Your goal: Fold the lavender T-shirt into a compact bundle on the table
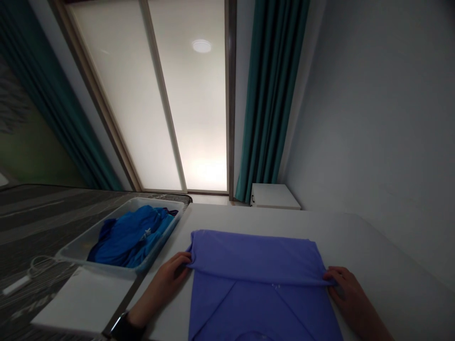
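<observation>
A purple shirt (pixel 256 265) lies flat on the white table, with its far part folded over toward me in a wide band. My left hand (pixel 176 270), a dark watch on its wrist, pinches the left end of that band. At the right end, my right hand (pixel 341 284) grips the band's lower corner between thumb and fingers. Diagonal fold lines run below the band, and part of a round neckline shows at the bottom edge of the view.
Left of the table (pixel 377 265), a clear plastic bin (pixel 67 251) holds blue clothing (pixel 135 234). Below it are a white flat surface (pixel 85 303) and a white power strip (pixel 17 285) with a cable. A white cabinet (pixel 273 195) stands beyond the table, near a teal curtain (pixel 273 94).
</observation>
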A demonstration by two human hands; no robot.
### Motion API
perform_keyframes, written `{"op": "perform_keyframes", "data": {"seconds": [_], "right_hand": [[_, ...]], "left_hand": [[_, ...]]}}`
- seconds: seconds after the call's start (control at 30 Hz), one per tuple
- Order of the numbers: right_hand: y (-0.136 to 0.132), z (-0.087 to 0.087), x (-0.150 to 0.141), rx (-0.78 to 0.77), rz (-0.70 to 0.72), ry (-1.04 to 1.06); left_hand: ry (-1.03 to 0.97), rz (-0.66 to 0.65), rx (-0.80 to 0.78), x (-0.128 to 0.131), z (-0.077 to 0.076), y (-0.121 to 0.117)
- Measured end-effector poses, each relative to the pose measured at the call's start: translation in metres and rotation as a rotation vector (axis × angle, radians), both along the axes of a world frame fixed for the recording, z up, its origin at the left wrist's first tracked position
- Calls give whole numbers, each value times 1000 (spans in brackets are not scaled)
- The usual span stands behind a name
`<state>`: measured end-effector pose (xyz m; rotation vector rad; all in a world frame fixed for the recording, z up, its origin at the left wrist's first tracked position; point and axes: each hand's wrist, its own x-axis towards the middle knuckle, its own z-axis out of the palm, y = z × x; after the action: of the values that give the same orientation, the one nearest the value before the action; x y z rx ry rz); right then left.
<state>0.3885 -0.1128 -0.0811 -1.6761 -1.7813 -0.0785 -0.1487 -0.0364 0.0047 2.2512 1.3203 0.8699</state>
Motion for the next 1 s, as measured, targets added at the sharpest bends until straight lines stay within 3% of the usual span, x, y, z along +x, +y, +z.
{"op": "perform_keyframes", "data": {"seconds": [0.33, 0.7, 0.87, 1.0], "right_hand": [[-9, 26, -5, 31, -41, 126], [-22, 17, -8, -61, -25, -3], [-28, 18, -6, -97, -47, -94], [-24, 28, -20, -20, -107, -177]], "left_hand": [[-105, 70, -25, -11, 9, -2], [66, -40, -44, -10, 1, -18], [173, -60, 95, -16, 5, -18], [280, 47, 290, -3, 10, -13]]}}
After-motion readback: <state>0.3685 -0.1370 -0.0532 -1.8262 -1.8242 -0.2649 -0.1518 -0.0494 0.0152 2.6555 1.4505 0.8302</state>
